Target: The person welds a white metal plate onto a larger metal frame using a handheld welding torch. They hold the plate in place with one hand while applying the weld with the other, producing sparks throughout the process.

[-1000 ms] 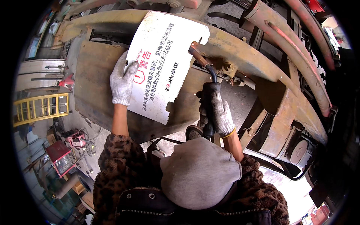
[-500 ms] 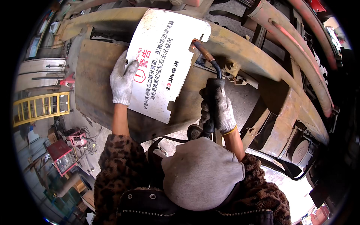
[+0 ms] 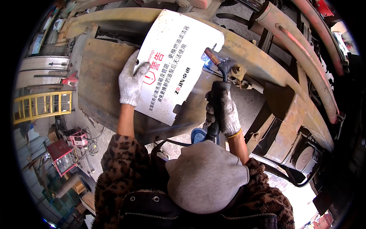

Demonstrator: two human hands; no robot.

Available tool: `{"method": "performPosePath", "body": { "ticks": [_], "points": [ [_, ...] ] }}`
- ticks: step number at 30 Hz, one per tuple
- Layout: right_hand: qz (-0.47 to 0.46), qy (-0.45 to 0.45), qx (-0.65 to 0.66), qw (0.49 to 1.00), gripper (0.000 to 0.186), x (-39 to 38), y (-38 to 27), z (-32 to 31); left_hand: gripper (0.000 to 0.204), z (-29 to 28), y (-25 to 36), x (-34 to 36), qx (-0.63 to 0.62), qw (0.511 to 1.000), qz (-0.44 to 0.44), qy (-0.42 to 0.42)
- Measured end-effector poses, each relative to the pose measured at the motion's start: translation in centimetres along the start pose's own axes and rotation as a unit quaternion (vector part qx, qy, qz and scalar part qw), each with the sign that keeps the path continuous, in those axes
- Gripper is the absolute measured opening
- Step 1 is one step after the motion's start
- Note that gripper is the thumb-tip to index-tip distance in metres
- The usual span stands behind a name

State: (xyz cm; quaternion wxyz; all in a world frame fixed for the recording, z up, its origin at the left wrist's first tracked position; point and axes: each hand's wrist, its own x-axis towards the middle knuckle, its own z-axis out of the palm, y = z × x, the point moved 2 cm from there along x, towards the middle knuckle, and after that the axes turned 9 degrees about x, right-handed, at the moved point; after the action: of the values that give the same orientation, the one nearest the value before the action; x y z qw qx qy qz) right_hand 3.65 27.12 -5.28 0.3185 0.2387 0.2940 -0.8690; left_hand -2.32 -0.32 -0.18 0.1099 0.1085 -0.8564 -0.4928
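My left hand, in a pale knit glove, grips the left edge of a white printed sheet with notched right edge, lying over a rusty steel plate. My right hand, in a dirty glove with yellow cuff, is closed on a black-handled welding torch. The torch's copper nozzle points at the sheet's right edge, where a blue-white glow shows on the metal beside it. A brass-coloured fitting sits just right of the nozzle.
A long curved beam crosses behind the sheet, with pink-streaked pipes at upper right. At left are a yellow ladder, a red machine with cables and assorted clutter. A grey cap and a blue shoe show low in the middle.
My left hand and the white sheet have shifted right. The torch moved slightly right, its nozzle now a little lower. A blue glow has appeared at the nozzle, replacing small orange sparks.
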Motion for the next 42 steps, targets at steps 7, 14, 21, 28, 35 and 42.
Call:
{"method": "performPosePath", "body": {
  "ticks": [7, 14, 21, 28, 35, 42],
  "points": [
    [-0.004, -0.001, -0.014, 1.000, 0.057, 0.1, 0.0, -0.1, 0.050, 0.0, -0.2, 0.0, 0.013, 1.000, 0.000, 0.002],
    [-0.001, 0.017, -0.018, 1.000, 0.059, 0.0, 0.0, 0.0, 0.052, 0.0, -0.7, 0.2, 0.032, 0.999, 0.008, 0.007],
    [-0.001, 0.008, -0.015, 1.000, 0.059, 0.3, 0.3, -0.3, 0.052, 0.2, 0.3, -0.4, 0.010, 1.000, -0.020, 0.013],
    [0.014, 0.000, -0.014, 1.000, 0.061, 0.2, 0.1, -0.1, 0.054, 0.8, 0.4, -0.8, 0.003, 0.999, -0.043, -0.005],
    [0.012, 0.007, -0.011, 1.000, 0.061, 0.1, 0.0, -0.1, 0.053, 1.2, 0.5, -1.0, -0.011, 0.999, -0.048, -0.016],
    [0.013, -0.006, -0.004, 1.000, 0.061, 0.1, 0.2, -0.2, 0.053, 1.4, 0.7, -1.3, 0.022, 0.998, -0.063, -0.013]
  ]
}}
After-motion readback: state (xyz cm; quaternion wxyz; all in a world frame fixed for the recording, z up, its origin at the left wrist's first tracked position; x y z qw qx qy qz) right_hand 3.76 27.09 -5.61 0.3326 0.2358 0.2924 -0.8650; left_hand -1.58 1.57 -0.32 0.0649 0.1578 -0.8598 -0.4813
